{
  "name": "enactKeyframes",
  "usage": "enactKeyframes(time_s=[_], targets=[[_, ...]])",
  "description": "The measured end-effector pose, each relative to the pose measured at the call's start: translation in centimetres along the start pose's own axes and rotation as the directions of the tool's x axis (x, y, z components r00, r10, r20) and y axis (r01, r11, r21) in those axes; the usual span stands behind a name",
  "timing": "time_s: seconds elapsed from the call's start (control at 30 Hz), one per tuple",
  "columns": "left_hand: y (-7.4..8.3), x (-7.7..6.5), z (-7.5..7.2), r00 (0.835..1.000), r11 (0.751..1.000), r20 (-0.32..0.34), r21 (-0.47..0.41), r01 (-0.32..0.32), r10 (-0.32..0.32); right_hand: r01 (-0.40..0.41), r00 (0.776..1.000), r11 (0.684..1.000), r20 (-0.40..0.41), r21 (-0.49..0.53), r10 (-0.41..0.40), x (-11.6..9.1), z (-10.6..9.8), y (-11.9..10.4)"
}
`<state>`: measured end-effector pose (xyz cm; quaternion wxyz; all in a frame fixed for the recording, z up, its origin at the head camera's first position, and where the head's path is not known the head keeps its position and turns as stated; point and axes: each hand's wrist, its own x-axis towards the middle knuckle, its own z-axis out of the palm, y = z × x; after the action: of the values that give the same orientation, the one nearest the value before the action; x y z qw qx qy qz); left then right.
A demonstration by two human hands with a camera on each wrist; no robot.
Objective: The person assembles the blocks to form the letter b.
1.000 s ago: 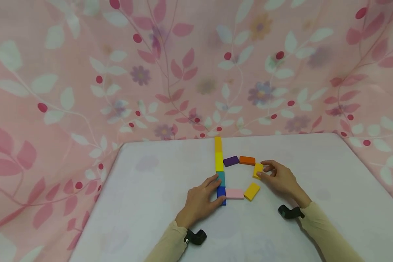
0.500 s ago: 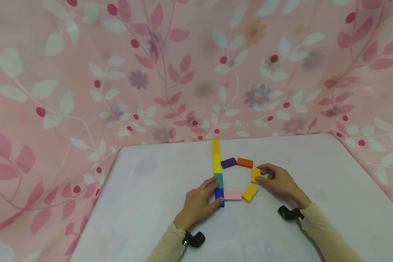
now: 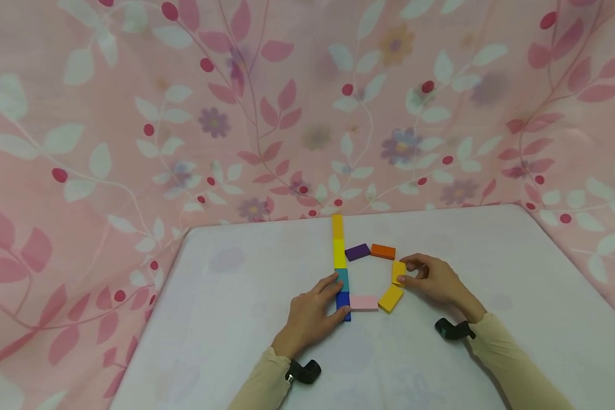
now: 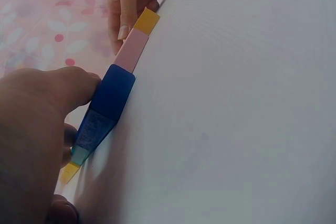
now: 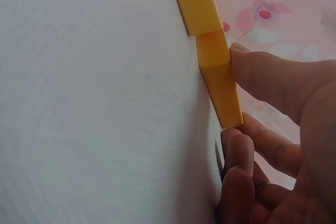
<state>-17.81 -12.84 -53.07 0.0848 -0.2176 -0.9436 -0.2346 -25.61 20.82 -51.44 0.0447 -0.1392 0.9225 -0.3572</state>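
Observation:
My right hand [image 3: 438, 279] pinches a small yellow block [image 3: 398, 272] between thumb and fingers. The block's near end meets another yellow block [image 3: 391, 298], which lies slanted beside a pink block [image 3: 364, 303]. My left hand [image 3: 310, 316] rests on the column of blocks, fingers on the teal block [image 3: 343, 279] and thumb on the blue block [image 3: 343, 299]. In the left wrist view the thumb lies against the blue block [image 4: 113, 93]. A bright yellow block [image 3: 340, 253] and an amber block [image 3: 337, 226] continue the column. Purple [image 3: 357, 251] and orange [image 3: 383, 251] blocks curve right from it.
All the blocks lie flat on a white-covered table [image 3: 236, 296]. Behind it hangs a pink floral cloth [image 3: 307, 114], close to the amber block's far end. A black wrist camera [image 3: 304, 372] sits on the left wrist, another camera [image 3: 453, 329] on the right.
The right hand has drawn its yellow block slightly toward the person, closing the gap to the other yellow block. The left hand stays on the column. The head view has shifted a little.

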Motion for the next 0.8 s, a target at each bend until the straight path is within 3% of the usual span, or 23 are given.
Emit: enactKeyframes(time_s=[0.23, 0.37, 0.6, 0.8], targets=[[-0.3, 0.1, -0.3, 1.0, 1.0, -0.02, -0.003, 0.007, -0.007, 0.026, 1.0, 1.0, 0.001, -0.009, -0.026, 0.7, 0.0, -0.3], [-0.6, 0.2, -0.2, 1.0, 1.0, -0.029, -0.011, 0.005, -0.005, 0.026, 1.0, 0.999, 0.013, 0.043, -0.027, 1.1, -0.4, 0.0], [-0.7, 0.2, 0.1, 1.0, 1.0, -0.024, -0.014, 0.005, -0.005, -0.098, 0.995, 0.966, 0.028, 0.24, 0.095, 3.0, -1.4, 1.2], [-0.3, -0.1, 0.7, 1.0, 1.0, -0.002, -0.007, 0.009, -0.009, -0.124, 0.992, 0.947, 0.06, 0.296, 0.111, 4.9, -0.7, 1.2]])
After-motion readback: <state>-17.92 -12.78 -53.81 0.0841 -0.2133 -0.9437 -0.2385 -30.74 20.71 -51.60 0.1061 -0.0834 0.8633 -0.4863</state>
